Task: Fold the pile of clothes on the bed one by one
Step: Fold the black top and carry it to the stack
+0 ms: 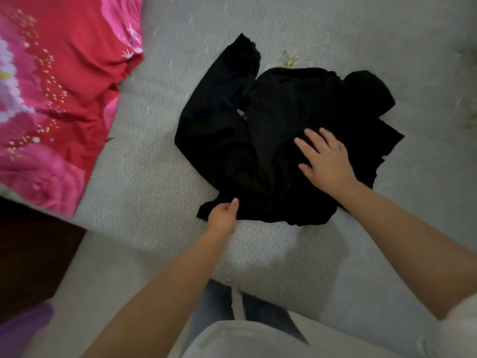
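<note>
A black garment (pixel 271 120) lies rumpled on the grey bed (pixel 144 177) in the middle of the view, one long sleeve stretching up and to the left. My left hand (pixel 223 217) pinches the garment's near left corner at its lower edge. My right hand (pixel 325 161) rests flat on the right half of the cloth, fingers spread, palm down. Parts of the garment are bunched at the right, and its exact shape is hard to read.
A red and pink flowered blanket (pixel 51 99) covers the bed's left side. The bed's near edge runs along the bottom, with dark floor (pixel 31 254) at the lower left. My legs in jeans (pixel 232 311) stand against the bed.
</note>
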Demonstrator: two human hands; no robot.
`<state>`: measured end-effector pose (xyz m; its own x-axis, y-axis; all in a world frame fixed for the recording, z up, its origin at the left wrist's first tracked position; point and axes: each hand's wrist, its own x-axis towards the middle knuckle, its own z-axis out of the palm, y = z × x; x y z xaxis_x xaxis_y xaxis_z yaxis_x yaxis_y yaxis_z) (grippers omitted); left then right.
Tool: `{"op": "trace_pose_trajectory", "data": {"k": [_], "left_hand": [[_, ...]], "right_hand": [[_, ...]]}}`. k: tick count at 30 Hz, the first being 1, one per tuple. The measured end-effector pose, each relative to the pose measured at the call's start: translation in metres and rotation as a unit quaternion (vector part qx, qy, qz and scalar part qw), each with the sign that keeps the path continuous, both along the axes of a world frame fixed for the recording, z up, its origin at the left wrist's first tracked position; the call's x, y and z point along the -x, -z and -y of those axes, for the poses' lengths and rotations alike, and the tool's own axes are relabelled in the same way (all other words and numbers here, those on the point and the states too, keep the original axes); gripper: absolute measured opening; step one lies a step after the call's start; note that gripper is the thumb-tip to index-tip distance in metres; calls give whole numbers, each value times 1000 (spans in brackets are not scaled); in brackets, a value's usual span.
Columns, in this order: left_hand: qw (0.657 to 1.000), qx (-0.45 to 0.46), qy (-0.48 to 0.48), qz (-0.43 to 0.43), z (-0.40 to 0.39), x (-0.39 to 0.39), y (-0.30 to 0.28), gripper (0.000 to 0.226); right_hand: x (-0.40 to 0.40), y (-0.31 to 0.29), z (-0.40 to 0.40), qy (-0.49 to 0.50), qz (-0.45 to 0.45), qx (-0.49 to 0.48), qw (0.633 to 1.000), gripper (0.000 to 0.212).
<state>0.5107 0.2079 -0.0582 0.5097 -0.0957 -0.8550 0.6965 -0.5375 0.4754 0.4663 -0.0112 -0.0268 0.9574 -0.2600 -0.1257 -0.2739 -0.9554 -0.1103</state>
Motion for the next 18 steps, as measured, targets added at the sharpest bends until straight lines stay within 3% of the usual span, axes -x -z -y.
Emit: {"op": "trace_pose_trajectory", "data": {"k": [3, 6, 7, 10, 12, 14, 16, 18], "left_hand": [[999, 13, -50, 11, 19, 4, 14, 38], [996, 10, -59, 60, 25, 1, 26, 15], [994, 7, -60, 86, 25, 0, 28, 17], [981, 12, -81, 173, 13, 2, 22, 15], [977, -15, -47, 208, -2, 4, 21, 14], [971, -59, 84, 216, -16, 7, 24, 21], [953, -85, 197, 212, -25, 9, 23, 32], [939, -92, 236, 232, -27, 6, 18, 28]], "right_hand": [[-33, 0, 9, -7, -54, 23, 998, 65], [-47, 1, 29, -9, -152, 9, 988, 68], [-44, 3, 37, -15, -164, -1, 986, 68], [-23, 8, 55, 20, -132, -51, 990, 61], [-11, 11, 53, 132, -69, -111, 983, 53], [-6, 14, 44, 251, -10, -223, 942, 51], [-11, 19, 32, 341, 31, -369, 864, 52], [-20, 24, 23, 406, 83, -471, 779, 49]]}}
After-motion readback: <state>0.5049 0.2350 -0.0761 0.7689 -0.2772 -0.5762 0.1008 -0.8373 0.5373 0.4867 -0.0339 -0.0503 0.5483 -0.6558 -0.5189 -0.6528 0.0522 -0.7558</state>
